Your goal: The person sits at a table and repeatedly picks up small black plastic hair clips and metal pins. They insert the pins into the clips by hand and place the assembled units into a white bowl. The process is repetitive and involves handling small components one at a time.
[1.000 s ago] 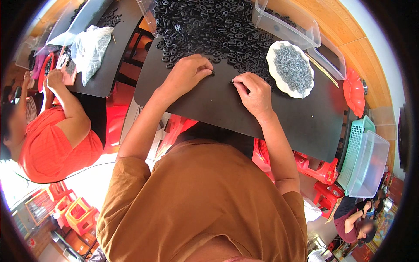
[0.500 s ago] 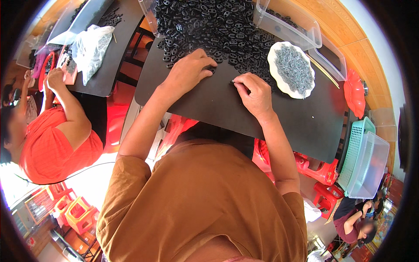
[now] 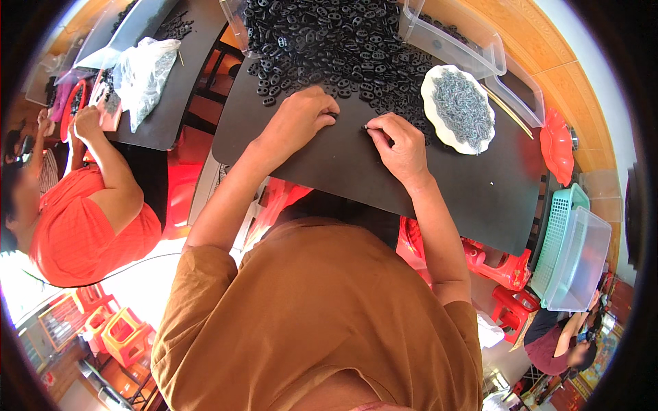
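Observation:
My left hand (image 3: 299, 120) is closed over the dark table, just short of the pile. Its thumb and fingertips pinch a small black plastic piece (image 3: 334, 116), mostly covered by the fingers. To its right, my right hand (image 3: 399, 149) is also closed, with thumb and forefinger pressed together around something tiny that I cannot make out. A large heap of black oval plastic pieces with holes (image 3: 329, 48) spreads beyond both hands. Right of the heap stands a white scalloped dish (image 3: 430, 113) full of small, thin, shiny grey parts.
Clear plastic bins (image 3: 456, 38) flank the heap. Thin sticks (image 3: 510, 113) and a red scalloped dish (image 3: 556, 147) lie at the right, above a teal basket (image 3: 554, 240). At left, a person in red (image 3: 96, 226) works at another table holding a plastic bag (image 3: 144, 79).
My left hand has lowered slightly toward me, its fingers closing further over the black piece. My right hand has barely moved. The person at far right has shifted posture.

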The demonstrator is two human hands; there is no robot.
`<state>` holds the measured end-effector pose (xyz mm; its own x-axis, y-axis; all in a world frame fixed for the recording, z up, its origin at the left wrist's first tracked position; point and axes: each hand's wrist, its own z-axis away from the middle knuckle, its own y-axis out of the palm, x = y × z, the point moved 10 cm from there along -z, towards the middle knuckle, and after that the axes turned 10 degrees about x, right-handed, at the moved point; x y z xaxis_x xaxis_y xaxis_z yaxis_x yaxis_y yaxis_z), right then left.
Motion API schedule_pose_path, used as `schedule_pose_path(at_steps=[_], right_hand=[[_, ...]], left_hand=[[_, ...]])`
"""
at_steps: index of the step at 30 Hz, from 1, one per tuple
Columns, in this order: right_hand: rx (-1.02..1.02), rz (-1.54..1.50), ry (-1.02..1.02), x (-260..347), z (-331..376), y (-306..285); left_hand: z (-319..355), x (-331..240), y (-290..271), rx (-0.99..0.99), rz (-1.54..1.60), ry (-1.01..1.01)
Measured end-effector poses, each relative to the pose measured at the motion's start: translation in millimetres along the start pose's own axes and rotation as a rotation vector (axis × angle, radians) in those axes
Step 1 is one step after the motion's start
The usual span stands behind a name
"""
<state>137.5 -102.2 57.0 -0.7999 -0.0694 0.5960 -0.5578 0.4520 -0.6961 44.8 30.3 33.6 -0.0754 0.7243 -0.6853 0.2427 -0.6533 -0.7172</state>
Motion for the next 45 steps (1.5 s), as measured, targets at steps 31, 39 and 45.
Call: schedule_pose_path(at_steps=[31, 39, 45], right_hand=[[0.025, -0.085, 0.094, -11.4, 2.2, 4.0], [0.024, -0.098, 0.078, -9.0, 1.3, 3.6], [0.042, -0.11, 0.088, -9.1, 0.9, 5.1]], left_hand=[[0.6, 34.4, 29.9, 0.0, 0.956, -0.161], [-2.6, 29.3, 21.6, -0.033, 0.725, -0.143], [-7.6, 5.0, 4.9, -0.091, 0.291, -0.033]])
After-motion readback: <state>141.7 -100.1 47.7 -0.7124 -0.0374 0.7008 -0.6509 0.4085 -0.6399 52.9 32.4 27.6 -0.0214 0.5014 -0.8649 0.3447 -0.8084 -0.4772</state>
